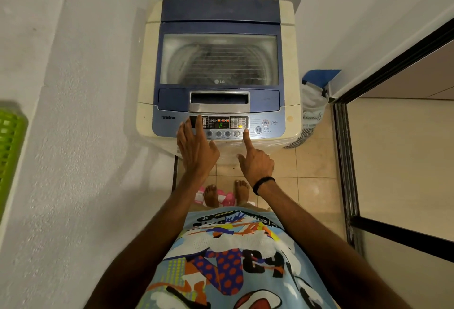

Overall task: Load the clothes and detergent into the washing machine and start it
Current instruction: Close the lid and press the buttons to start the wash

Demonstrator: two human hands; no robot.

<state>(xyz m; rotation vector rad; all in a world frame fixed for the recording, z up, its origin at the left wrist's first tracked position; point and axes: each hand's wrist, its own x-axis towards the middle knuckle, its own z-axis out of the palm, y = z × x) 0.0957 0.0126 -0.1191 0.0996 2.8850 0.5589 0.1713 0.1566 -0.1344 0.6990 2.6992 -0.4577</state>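
Observation:
A cream and blue top-loading washing machine (147,62) stands against the back wall with its glass lid (219,59) closed; dark clothes show dimly in the drum beneath. The control panel (224,123) is lit, with a green "F" and orange lights. My left hand (195,147) rests flat on the panel's left side, fingers straight. My right hand (255,161) points with its index fingertip on a round button at the panel's right, just left of the start/pause button (258,130); the other fingers are curled in. No detergent container is in view.
A white wall runs close on the left, with a green plastic basket (11,151) at its edge. A blue and white bag (313,102) sits right of the machine. A dark-framed doorway (344,151) opens on the right. My bare feet stand on tan floor tiles.

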